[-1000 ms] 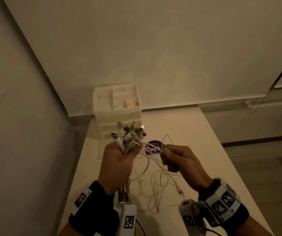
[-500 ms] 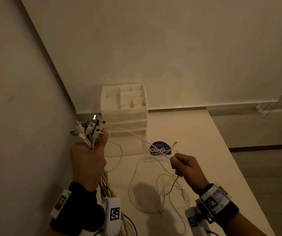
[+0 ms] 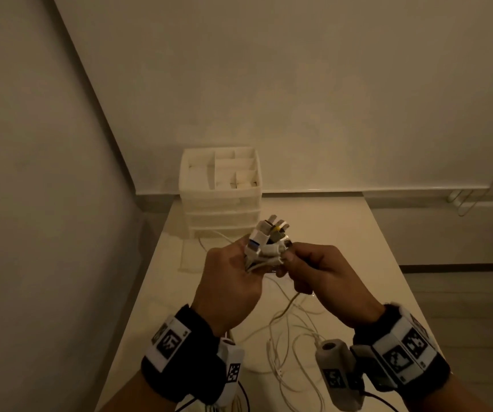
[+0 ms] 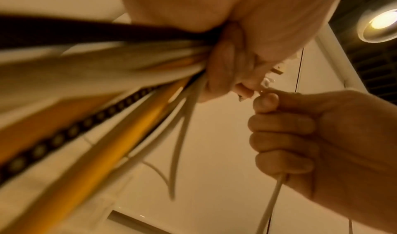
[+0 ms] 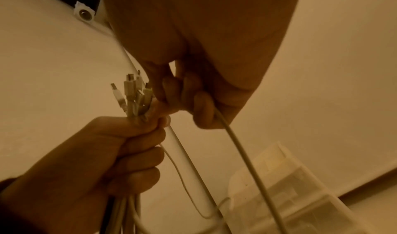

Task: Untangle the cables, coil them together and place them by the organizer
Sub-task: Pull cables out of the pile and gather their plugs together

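My left hand (image 3: 229,288) and right hand (image 3: 325,275) meet above the table (image 3: 373,248), the left one to the left, their fingertips touching. The bundle of cable plugs (image 3: 269,239) stands up out of my left fist, between the two hands. Behind them the organizer (image 3: 221,200) sits at the table's far edge, against the wall. Loose cables (image 3: 293,346) lie on the table below and between my wrists.

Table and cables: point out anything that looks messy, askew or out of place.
Loose white cables sprawl in tangled loops across the table, not yet coiled. The left hand grips a bundle of plug ends splaying unevenly, while the right hand pinches one cable. The organizer stands square; nothing looks damaged.
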